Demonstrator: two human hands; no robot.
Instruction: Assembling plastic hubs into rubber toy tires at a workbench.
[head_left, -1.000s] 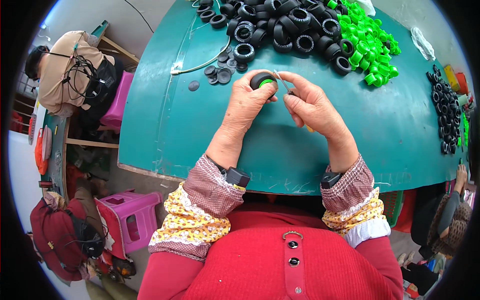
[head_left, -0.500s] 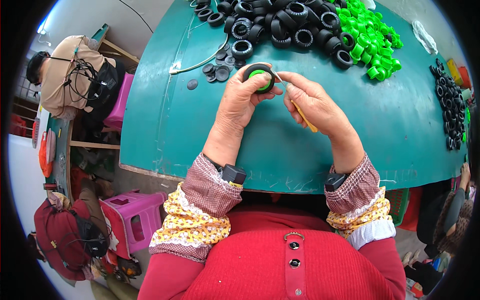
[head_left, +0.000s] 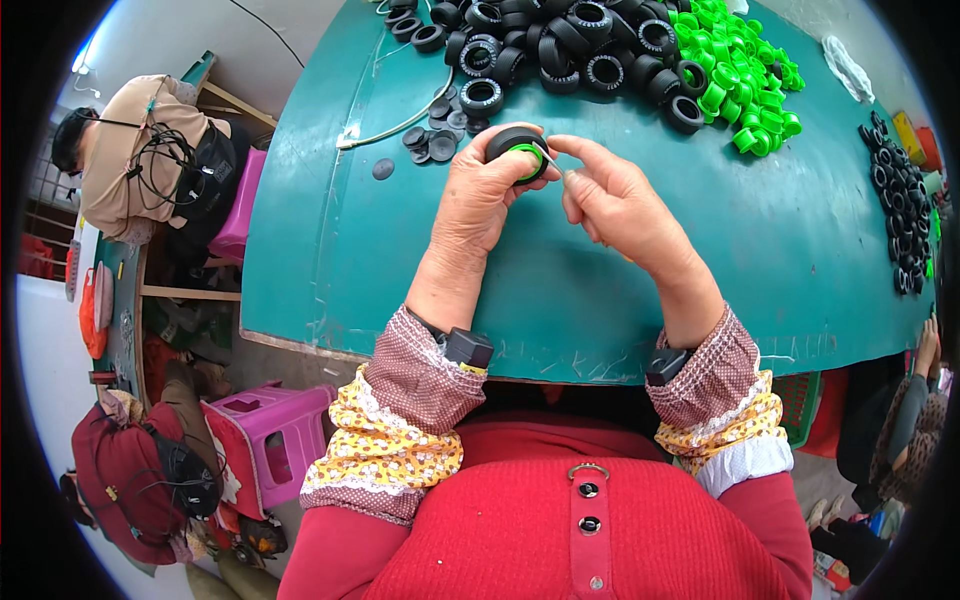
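Observation:
Above the near part of the green table, my left hand (head_left: 477, 195) is closed around a toy wheel. Its black rubber tyre (head_left: 510, 140) surrounds a bright green hub (head_left: 530, 158), on which my thumb presses. My right hand (head_left: 622, 205) grips a tool with a thin metal shaft (head_left: 548, 158); the shaft's tip meets the rim between tyre and hub. The tool's yellow handle is almost wholly hidden in my palm, and its exact kind cannot be made out.
Black tyres (head_left: 590, 70) heap at the table's far side, beside a pile of green hubs (head_left: 745, 90). Flat black discs (head_left: 442, 147) lie left of my hands. More tyres (head_left: 895, 205) line the right edge. Co-workers sit at left, one near a pink stool (head_left: 270, 440).
My right hand has turned, hiding the yellow handle that showed below it. The wheel has tilted in my left hand, and the tool's tip sits against its rim.

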